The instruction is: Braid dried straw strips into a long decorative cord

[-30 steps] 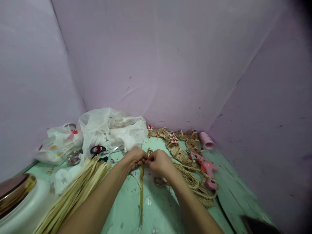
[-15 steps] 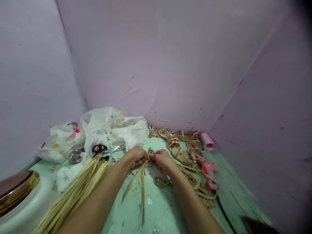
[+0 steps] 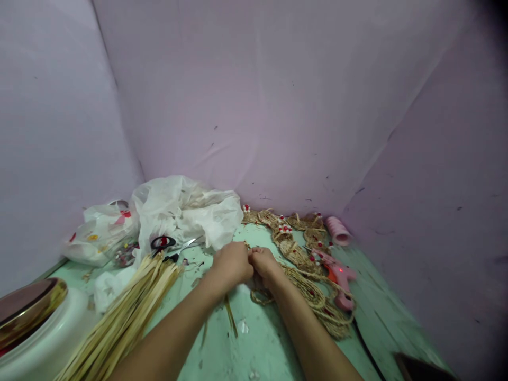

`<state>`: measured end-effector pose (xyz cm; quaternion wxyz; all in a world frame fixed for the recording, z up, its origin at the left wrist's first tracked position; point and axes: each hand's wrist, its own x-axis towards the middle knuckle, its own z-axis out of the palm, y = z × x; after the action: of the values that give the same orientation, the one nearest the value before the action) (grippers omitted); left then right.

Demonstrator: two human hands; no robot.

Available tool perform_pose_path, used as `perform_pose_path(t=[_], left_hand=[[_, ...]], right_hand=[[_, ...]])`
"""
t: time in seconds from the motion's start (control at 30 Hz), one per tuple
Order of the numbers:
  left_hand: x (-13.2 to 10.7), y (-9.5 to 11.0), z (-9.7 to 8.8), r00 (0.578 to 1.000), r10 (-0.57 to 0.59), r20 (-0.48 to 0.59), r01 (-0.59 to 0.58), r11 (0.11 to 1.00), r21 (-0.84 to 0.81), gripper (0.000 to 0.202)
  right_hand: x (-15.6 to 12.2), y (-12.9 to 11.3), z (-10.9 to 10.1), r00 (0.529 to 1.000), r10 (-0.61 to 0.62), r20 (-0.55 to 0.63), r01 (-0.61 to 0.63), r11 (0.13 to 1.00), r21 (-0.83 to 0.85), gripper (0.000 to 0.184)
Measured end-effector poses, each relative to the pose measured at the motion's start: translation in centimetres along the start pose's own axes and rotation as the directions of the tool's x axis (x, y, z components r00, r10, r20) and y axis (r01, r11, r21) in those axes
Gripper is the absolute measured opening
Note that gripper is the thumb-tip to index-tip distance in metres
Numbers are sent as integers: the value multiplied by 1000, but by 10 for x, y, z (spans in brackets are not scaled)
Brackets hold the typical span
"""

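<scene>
My left hand (image 3: 234,263) is closed in a fist around thin dried leaf strips (image 3: 230,316), whose tails hang out below it over the table. Close against it, my right hand (image 3: 263,263) pinches with bent fingers at the upper part of the same strips. The backs of both hands hide most of the piece between them; only a small yellowish bit shows above the fingers. A bundle of loose dried leaf strips (image 3: 129,317) lies beside my left forearm.
Black-handled scissors (image 3: 163,242) lie near white plastic bags (image 3: 186,211) at the back left. On the right are coiled braided rope (image 3: 313,293), a beaded woven garland (image 3: 291,248), a pink glue gun (image 3: 340,278) with its cord, and a pink thread spool (image 3: 337,231). A white lidded container (image 3: 51,338) stands front left.
My left hand has turned over and moved slightly right against my right hand, now covering more of the strips. The strip tails have swung, and less of them shows.
</scene>
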<state>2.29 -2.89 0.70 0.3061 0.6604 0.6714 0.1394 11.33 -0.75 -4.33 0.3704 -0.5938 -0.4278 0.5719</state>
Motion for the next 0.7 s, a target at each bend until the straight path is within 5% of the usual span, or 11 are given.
perform_pose_path(t=[0.1, 0.17, 0.23, 0.3, 0.4, 0.53, 0.7], left_hand=[[-12, 10, 7, 988, 137, -66, -117, 962, 246, 24], [-10, 9, 0, 992, 127, 9, -125, 955, 270, 18], [-3, 3, -14, 997, 29, 73, -42, 982, 184, 10], [7, -4, -26, 996, -80, -51, 81, 996, 25, 16], [20, -11, -26, 970, -218, 108, 240, 929, -282, 16], [30, -16, -4, 910, -178, 374, 353, 807, -474, 20], [35, -23, 0, 877, -212, 432, 420, 776, -472, 20]], right_hand=[[2, 3, -2, 1000, -13, 7, 13, 1000, 22, 9], [1, 2, -3, 1000, -4, 27, 3, 1000, 18, 10], [0, -1, -5, 999, 5, 52, -6, 1000, 10, 12], [-2, -3, -6, 997, 13, 75, -13, 1000, -3, 14], [-1, -5, -8, 995, 18, 98, -16, 1000, -20, 16], [2, -2, -11, 984, -30, 174, 37, 999, -35, 16], [9, 2, -16, 961, -178, 213, 230, 941, -250, 15]])
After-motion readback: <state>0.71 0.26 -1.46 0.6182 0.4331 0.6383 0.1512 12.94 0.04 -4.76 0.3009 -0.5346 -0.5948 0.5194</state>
